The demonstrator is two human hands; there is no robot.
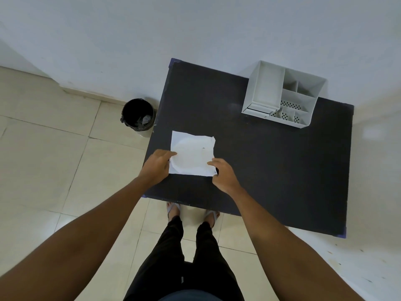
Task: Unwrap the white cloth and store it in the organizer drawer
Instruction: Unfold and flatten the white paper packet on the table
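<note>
A flat white square wrapper with the white cloth (192,153) inside lies on the left part of the black table (271,170). A round outline shows through its surface. My left hand (157,165) pinches its near left edge. My right hand (221,172) rests fingers on its near right corner. The white organizer (282,94) stands at the table's far right, with several open compartments and a small drawer (258,110) at its lower front left, slightly pulled out.
A black waste bin (138,116) with a liner stands on the tiled floor just left of the table. A white wall runs behind the table. My legs and sandalled feet are at the table's near edge.
</note>
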